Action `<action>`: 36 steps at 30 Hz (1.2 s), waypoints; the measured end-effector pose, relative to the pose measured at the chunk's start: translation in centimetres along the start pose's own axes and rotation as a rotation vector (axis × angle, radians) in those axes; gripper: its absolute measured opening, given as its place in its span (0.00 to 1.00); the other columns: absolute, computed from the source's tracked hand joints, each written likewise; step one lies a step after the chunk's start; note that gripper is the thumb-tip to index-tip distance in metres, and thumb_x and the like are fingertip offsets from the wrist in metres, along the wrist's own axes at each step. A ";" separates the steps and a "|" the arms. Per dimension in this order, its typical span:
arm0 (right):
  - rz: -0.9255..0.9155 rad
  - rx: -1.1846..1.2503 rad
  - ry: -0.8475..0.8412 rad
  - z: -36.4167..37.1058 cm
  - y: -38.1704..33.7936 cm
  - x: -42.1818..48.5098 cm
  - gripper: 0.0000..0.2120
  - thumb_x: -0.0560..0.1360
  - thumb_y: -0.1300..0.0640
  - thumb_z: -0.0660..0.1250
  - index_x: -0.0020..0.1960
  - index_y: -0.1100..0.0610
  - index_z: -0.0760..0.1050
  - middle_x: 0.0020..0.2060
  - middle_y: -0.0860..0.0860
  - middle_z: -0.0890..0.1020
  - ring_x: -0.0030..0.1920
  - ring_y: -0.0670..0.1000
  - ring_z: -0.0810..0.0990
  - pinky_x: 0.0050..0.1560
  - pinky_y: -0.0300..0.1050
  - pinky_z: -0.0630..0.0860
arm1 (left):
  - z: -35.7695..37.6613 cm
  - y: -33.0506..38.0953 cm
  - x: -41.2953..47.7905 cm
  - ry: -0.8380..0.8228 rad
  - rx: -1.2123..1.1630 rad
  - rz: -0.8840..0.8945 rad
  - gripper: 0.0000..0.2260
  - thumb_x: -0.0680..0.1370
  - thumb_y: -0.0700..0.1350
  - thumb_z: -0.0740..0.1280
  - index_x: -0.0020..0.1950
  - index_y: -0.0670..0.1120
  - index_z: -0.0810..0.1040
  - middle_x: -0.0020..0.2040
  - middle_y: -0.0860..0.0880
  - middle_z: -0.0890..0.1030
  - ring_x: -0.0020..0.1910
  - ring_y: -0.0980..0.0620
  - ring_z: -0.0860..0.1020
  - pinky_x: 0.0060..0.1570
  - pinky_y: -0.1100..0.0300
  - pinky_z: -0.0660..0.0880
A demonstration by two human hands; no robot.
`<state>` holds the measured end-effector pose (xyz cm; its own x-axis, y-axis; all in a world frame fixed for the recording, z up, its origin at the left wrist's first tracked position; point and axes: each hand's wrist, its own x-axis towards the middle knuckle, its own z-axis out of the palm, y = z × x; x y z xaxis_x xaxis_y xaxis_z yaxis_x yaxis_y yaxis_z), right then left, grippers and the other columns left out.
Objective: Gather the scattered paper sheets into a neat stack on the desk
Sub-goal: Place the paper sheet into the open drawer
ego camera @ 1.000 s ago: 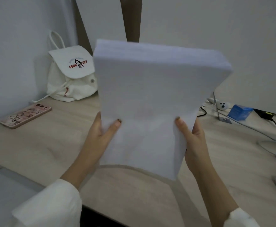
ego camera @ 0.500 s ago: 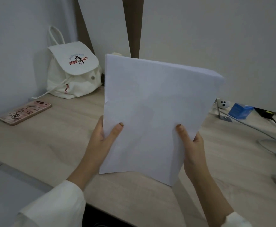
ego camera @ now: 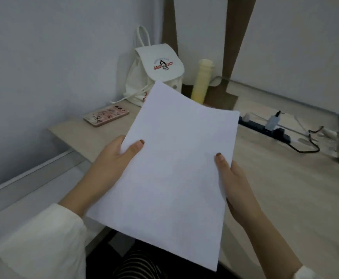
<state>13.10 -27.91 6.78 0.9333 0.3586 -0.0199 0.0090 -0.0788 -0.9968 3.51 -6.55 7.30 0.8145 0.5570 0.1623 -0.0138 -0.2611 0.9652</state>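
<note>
Paper stack (ego camera: 176, 168) held above the desk (ego camera: 285, 198) near edge. Left hand (ego camera: 112, 162) grips its left edge, thumb on top. Right hand (ego camera: 235, 184) grips right edge likewise. Fingers underneath hidden. Phone (ego camera: 106, 115) beyond stack, left.

It's dim in here, the light flat, cool and grey-blue, so even the paper sheets (ego camera: 176, 168) look dull rather than white. Shadows are soft: the backpack (ego camera: 156, 77) at the far left corner of the surface (ego camera: 285, 198) throws a faint one onto the wall (ego camera: 63, 57) beside it. The wide lens bows straight lines toward the edges, and the left sleeve (ego camera: 39, 242) is smeared and out of focus.
</note>
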 end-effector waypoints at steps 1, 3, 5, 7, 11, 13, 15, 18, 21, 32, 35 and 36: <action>0.035 -0.007 -0.106 1.4 0.4 -0.5 0.16 0.80 0.47 0.56 0.65 0.46 0.71 0.54 0.42 0.82 0.53 0.46 0.82 0.55 0.45 0.78 | -1.9 -0.2 -0.3 0.029 0.041 -0.057 0.05 0.78 0.51 0.63 0.46 0.53 0.77 0.35 0.61 0.83 0.34 0.63 0.80 0.33 0.66 0.74; 0.116 0.027 -0.334 5.0 1.1 -1.6 0.13 0.80 0.50 0.57 0.63 0.44 0.72 0.53 0.43 0.83 0.53 0.50 0.83 0.51 0.49 0.79 | -6.4 -0.8 -1.7 0.085 0.138 -0.179 0.07 0.78 0.53 0.61 0.49 0.52 0.76 0.40 0.58 0.81 0.37 0.60 0.78 0.33 0.64 0.73; 0.211 0.117 -0.520 9.6 1.8 -3.1 0.14 0.79 0.53 0.58 0.64 0.46 0.71 0.54 0.45 0.83 0.54 0.52 0.82 0.49 0.52 0.79 | -11.9 -2.0 -4.0 0.139 0.271 -0.274 0.08 0.78 0.55 0.60 0.47 0.55 0.76 0.43 0.59 0.78 0.39 0.61 0.75 0.35 0.65 0.69; 0.301 0.204 -0.665 13.3 3.0 -4.5 0.15 0.79 0.55 0.59 0.65 0.47 0.70 0.56 0.46 0.82 0.55 0.51 0.82 0.48 0.54 0.80 | -16.1 -2.9 -6.1 0.138 0.367 -0.352 0.08 0.78 0.56 0.59 0.46 0.57 0.76 0.43 0.60 0.78 0.40 0.63 0.74 0.36 0.64 0.66; 0.522 0.267 -0.850 19.8 5.1 -7.5 0.14 0.77 0.57 0.61 0.62 0.51 0.73 0.55 0.50 0.84 0.50 0.52 0.83 0.45 0.54 0.80 | -23.1 -4.7 -9.9 0.094 0.490 -0.548 0.07 0.78 0.56 0.59 0.45 0.57 0.74 0.44 0.62 0.76 0.42 0.61 0.75 0.34 0.69 0.65; 0.632 0.296 -0.864 21.6 6.3 -8.1 0.15 0.76 0.59 0.61 0.62 0.55 0.74 0.54 0.53 0.84 0.49 0.52 0.84 0.44 0.51 0.79 | -25.4 -5.8 -10.8 0.030 0.516 -0.656 0.07 0.78 0.58 0.61 0.48 0.58 0.77 0.48 0.61 0.79 0.47 0.60 0.77 0.42 0.69 0.69; 0.749 0.341 -0.851 23.3 7.3 -8.3 0.15 0.76 0.61 0.61 0.62 0.59 0.75 0.54 0.55 0.84 0.50 0.53 0.84 0.44 0.49 0.81 | -27.5 -7.2 -11.5 -0.031 0.552 -0.725 0.14 0.74 0.62 0.63 0.52 0.55 0.78 0.52 0.58 0.80 0.51 0.58 0.78 0.54 0.61 0.72; 0.864 0.415 -0.753 24.4 8.2 -7.7 0.13 0.76 0.65 0.60 0.60 0.62 0.75 0.50 0.57 0.85 0.47 0.55 0.84 0.42 0.47 0.83 | -28.9 -8.5 -11.3 -0.057 0.548 -0.734 0.13 0.75 0.59 0.64 0.52 0.53 0.78 0.53 0.56 0.78 0.52 0.58 0.76 0.52 0.64 0.71; 0.888 0.468 -0.619 24.7 8.5 -6.4 0.10 0.77 0.68 0.59 0.57 0.64 0.74 0.40 0.58 0.86 0.38 0.55 0.85 0.31 0.46 0.82 | -29.0 -9.0 -10.2 0.002 0.404 -0.733 0.10 0.80 0.49 0.60 0.54 0.47 0.78 0.46 0.51 0.77 0.41 0.56 0.75 0.34 0.68 0.73; 0.823 0.373 -0.421 28.5 12.1 -3.3 0.13 0.80 0.65 0.57 0.64 0.63 0.69 0.49 0.58 0.79 0.47 0.57 0.78 0.27 0.46 0.81 | -26.8 -16.2 -7.9 0.410 0.901 -0.432 0.21 0.79 0.41 0.59 0.72 0.43 0.65 0.74 0.45 0.61 0.73 0.45 0.56 0.70 0.54 0.57; 0.784 0.328 -0.434 29.3 12.5 -3.6 0.10 0.79 0.66 0.57 0.60 0.60 0.70 0.46 0.56 0.79 0.45 0.56 0.77 0.29 0.47 0.81 | -25.7 -17.4 -8.5 0.532 0.684 -0.464 0.28 0.81 0.44 0.58 0.77 0.42 0.47 0.78 0.44 0.47 0.76 0.46 0.49 0.73 0.53 0.50; 0.790 0.316 -0.441 29.6 12.7 -3.5 0.09 0.79 0.66 0.58 0.57 0.59 0.71 0.45 0.56 0.79 0.44 0.56 0.77 0.29 0.47 0.81 | -25.5 -17.7 -8.6 0.563 0.580 -0.494 0.29 0.81 0.45 0.56 0.77 0.42 0.45 0.78 0.45 0.46 0.76 0.45 0.50 0.73 0.53 0.51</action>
<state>-0.70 -2.61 -8.08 0.4090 0.6324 -0.6579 -0.7226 -0.2159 -0.6567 -18.00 13.38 -6.00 0.2491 0.9683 -0.0163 0.6719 -0.1606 0.7230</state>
